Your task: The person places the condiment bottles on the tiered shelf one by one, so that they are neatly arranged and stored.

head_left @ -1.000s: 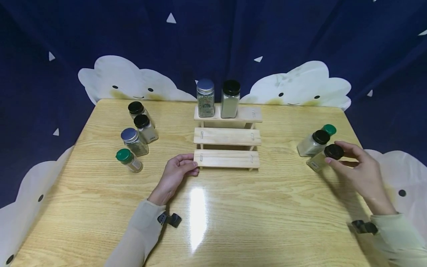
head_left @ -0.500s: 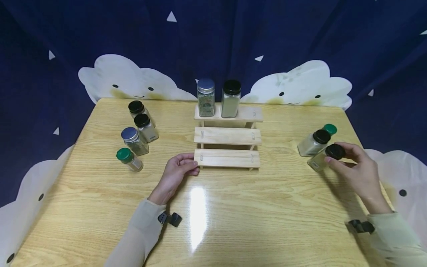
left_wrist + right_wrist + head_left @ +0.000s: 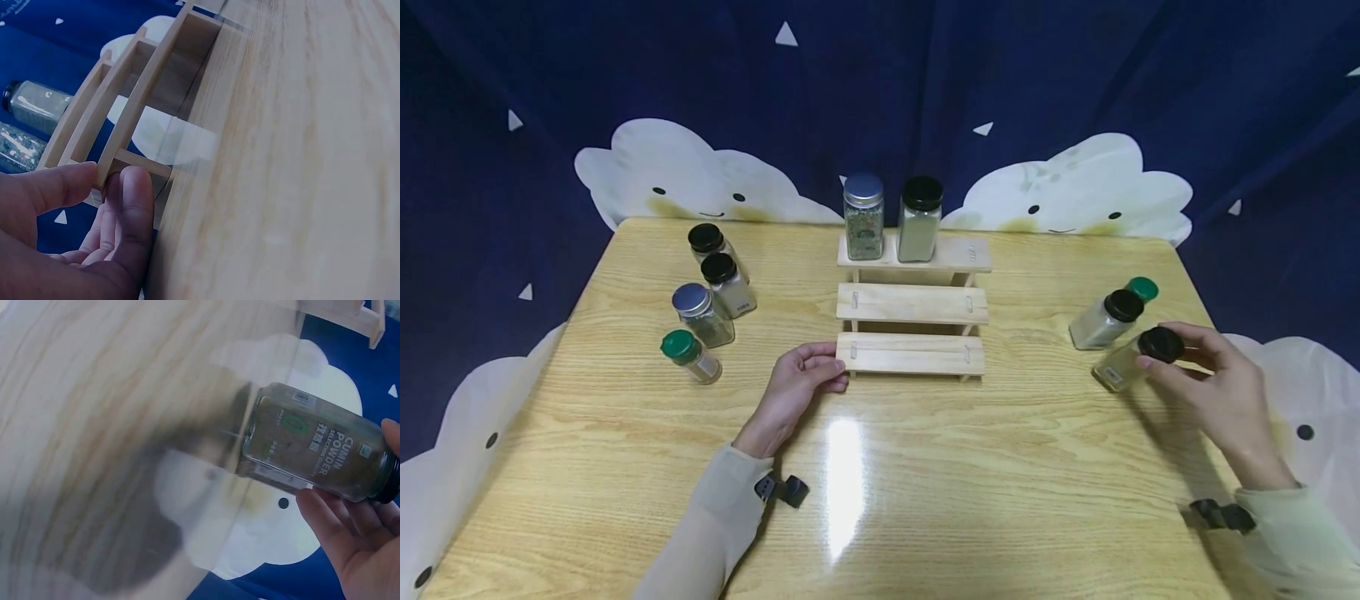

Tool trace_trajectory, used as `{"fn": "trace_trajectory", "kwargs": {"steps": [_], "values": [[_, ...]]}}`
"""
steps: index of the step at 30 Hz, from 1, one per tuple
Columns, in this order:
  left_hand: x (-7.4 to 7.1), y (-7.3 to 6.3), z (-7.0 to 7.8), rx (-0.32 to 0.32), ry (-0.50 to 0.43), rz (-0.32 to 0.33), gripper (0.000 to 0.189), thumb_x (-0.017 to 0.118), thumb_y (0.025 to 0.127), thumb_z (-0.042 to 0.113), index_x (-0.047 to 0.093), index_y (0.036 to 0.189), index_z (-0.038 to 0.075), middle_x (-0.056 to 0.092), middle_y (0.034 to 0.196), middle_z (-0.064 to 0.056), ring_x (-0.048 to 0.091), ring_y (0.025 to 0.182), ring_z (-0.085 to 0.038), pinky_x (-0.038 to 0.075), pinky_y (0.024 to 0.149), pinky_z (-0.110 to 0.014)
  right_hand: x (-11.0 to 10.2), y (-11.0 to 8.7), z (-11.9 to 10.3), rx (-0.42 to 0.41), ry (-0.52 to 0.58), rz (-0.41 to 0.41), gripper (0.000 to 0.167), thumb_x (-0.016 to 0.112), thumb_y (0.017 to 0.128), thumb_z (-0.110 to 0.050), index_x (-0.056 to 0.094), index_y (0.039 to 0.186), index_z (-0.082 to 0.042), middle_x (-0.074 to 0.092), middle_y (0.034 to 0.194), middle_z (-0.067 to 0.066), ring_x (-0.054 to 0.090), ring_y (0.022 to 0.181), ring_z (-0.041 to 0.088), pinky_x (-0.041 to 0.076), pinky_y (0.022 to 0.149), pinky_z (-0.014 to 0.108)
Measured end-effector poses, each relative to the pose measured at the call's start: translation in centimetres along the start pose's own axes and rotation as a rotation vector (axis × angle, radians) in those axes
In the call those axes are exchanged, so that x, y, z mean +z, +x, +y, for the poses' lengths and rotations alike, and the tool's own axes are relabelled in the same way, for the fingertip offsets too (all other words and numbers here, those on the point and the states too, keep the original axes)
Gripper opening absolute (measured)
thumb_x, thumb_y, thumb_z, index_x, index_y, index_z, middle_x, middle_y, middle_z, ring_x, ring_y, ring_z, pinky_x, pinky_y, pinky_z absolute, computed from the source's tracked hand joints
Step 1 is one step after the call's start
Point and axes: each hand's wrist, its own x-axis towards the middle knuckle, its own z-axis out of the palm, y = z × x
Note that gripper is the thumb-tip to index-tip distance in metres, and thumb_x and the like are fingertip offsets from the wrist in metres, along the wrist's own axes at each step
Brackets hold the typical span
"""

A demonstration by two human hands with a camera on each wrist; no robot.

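My left hand (image 3: 793, 383) pinches the left end of the lowest step of a three-step wooden rack (image 3: 910, 354); in the left wrist view, thumb and fingers close around the corner of that front board (image 3: 144, 97). On the top step stand a silver-lidded jar of green flakes (image 3: 864, 229) and a black-lidded jar of pale powder (image 3: 917, 235). At the right, my right hand (image 3: 1225, 404) grips a cumin powder jar (image 3: 1118, 367) around its black lid. The brown powder and printed label (image 3: 312, 444) show in the right wrist view.
Beside the cumin stand a black-lidded jar of white powder (image 3: 1096, 327) and a green-lidded jar (image 3: 1142, 289). Left of the rack are two black-lidded jars, a silver-lidded jar (image 3: 709, 325) and a small green-lidded jar (image 3: 703, 367). A dark blue curtain (image 3: 880, 83) hangs behind the table.
My right hand has shifted slightly right and toward me with the cumin powder jar, widening its gap from the white powder jar. My left hand stays on the rack.
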Motion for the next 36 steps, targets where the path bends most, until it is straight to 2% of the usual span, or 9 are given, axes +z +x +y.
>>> {"fn": "trace_trajectory", "kwargs": {"steps": [5, 17, 22, 36], "values": [[0.0, 0.0, 0.0, -0.001, 0.002, 0.001, 0.039, 0.062, 0.104, -0.013, 0.050, 0.140, -0.021, 0.073, 0.096, -0.013, 0.073, 0.078, -0.015, 0.068, 0.077, -0.024, -0.2, -0.5, -1.1, -0.030, 0.004, -0.021, 0.052, 0.090, 0.091, -0.005, 0.070, 0.139, -0.008, 0.066, 0.120, -0.018, 0.063, 0.104, -0.002, 0.053, 0.083, 0.001], [-0.2, 0.0, 0.1, -0.001, 0.002, 0.002, 0.038, 0.062, 0.104, -0.013, 0.050, 0.140, -0.021, 0.073, 0.097, -0.014, 0.074, 0.079, -0.016, 0.069, 0.079, -0.025, -0.1, -0.9, -4.6, -0.139, 0.010, -0.059, 0.055, 0.089, 0.086, 0.008, 0.071, 0.137, -0.001, 0.071, 0.112, -0.015, 0.067, 0.099, -0.001, 0.056, 0.082, 0.003], [-0.2, 0.0, 0.2, 0.001, -0.003, -0.003, 0.037, 0.061, 0.104, -0.013, 0.050, 0.139, -0.021, 0.073, 0.096, -0.013, 0.074, 0.079, -0.016, 0.069, 0.080, -0.025, 0.1, -0.7, -5.9, -0.189, 0.029, -0.075, 0.055, 0.088, 0.085, 0.012, 0.071, 0.136, 0.001, 0.073, 0.108, -0.010, 0.068, 0.097, 0.002, 0.057, 0.082, 0.005], [-0.1, 0.0, 0.0, -0.002, -0.007, -0.008, 0.036, 0.062, 0.104, -0.013, 0.052, 0.138, -0.020, 0.074, 0.095, -0.012, 0.074, 0.079, -0.016, 0.069, 0.079, -0.025, 0.7, 1.1, -9.2, -0.236, 0.113, -0.155, 0.055, 0.085, 0.088, 0.012, 0.070, 0.140, 0.000, 0.075, 0.120, -0.001, 0.073, 0.104, 0.008, 0.060, 0.086, 0.010]]}}
